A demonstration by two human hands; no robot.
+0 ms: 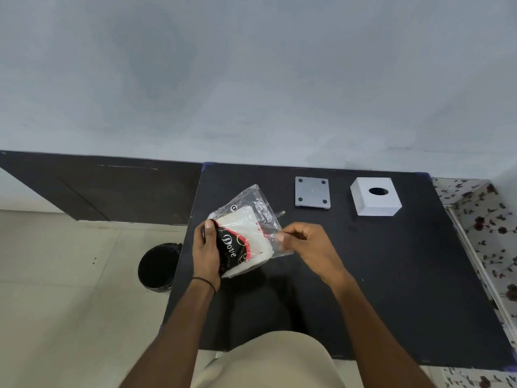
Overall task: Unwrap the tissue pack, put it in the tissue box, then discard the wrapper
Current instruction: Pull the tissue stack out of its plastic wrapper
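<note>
Fingers (208,228) of the left hand (207,253) clamp the tissue pack (246,247). Right hand (305,247) pinches its clear wrapper (261,208) above the desk (391,275).

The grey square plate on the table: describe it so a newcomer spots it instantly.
On the black table, look along the far edge. The grey square plate lies flat just left of the white tissue box. It has a dark dot near each corner; the box has one oval opening.
</note>
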